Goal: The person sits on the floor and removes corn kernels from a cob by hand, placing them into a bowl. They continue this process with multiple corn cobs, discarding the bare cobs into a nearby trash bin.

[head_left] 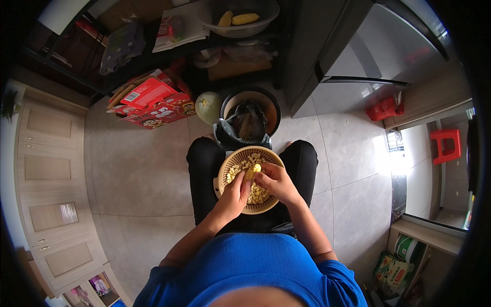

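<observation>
An ear of corn (253,172) is held upright between my two hands, its yellow tip pointing away from me. My left hand (238,190) grips it from the left side, fingers wrapped against it. On the other side my right hand (276,183) presses its thumb and fingers to the cob. Both hands are over a tan slotted plastic basket (223,174) resting on my lap. Loose corn kernels (260,198) cover much of the basket's bottom. The lower part of the cob is hidden by my fingers.
Just past my knees stands a round bin (276,110) with a black bag (230,135). Left of it lie a pale green melon (208,107) and a red carton (153,105). A clear bowl (245,29) with corn ears sits on a dark shelf. A grey refrigerator (368,56) stands at far right.
</observation>
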